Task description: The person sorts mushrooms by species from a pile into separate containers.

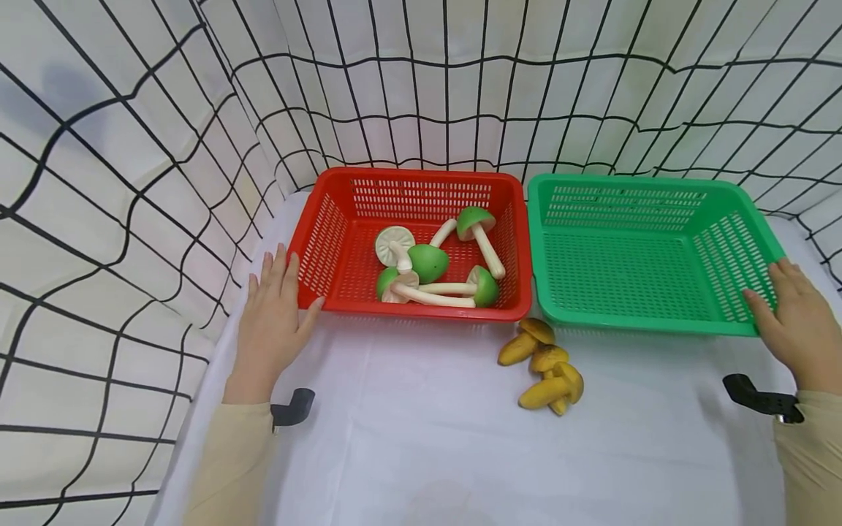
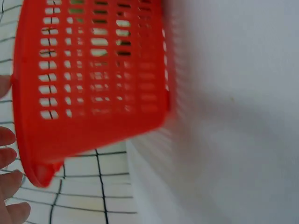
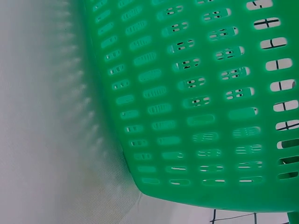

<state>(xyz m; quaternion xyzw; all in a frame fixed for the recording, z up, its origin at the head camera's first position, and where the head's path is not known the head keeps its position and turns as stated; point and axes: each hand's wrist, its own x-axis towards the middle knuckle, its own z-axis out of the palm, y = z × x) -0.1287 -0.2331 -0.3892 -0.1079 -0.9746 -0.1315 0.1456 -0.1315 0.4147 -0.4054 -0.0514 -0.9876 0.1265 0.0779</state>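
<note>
- I see the left hand (image 1: 271, 318) wide, fingers straight and thumb spread, at the near left corner of the red basket (image 1: 421, 313).
- On the left wrist feed I see its fingertips (image 2: 7, 156) beside the basket's rim.
- I see the right hand (image 1: 799, 321) at the near right corner of the green basket (image 1: 618, 270), fingers relaxed over the rim and thumb apart from them.
- From my right wrist feed, the green basket's slotted wall fills most of the view.
- I find both baskets side by side along the far edge of the white tabletop (image 1: 421, 438), red on the left, their neighbouring ends nearly meeting.
- Inside the red basket I see several green-capped mushrooms (image 1: 428, 264), mostly toward its near right corner.
- Yellow-brown mushrooms (image 1: 544, 393) lie clustered on the tabletop, just in front of where the baskets adjoin.
- I see black grid netting (image 1: 447, 88) rising beyond the tabletop's far edge.
- Beige sleeves (image 1: 233, 453) cover both forearms.
</note>
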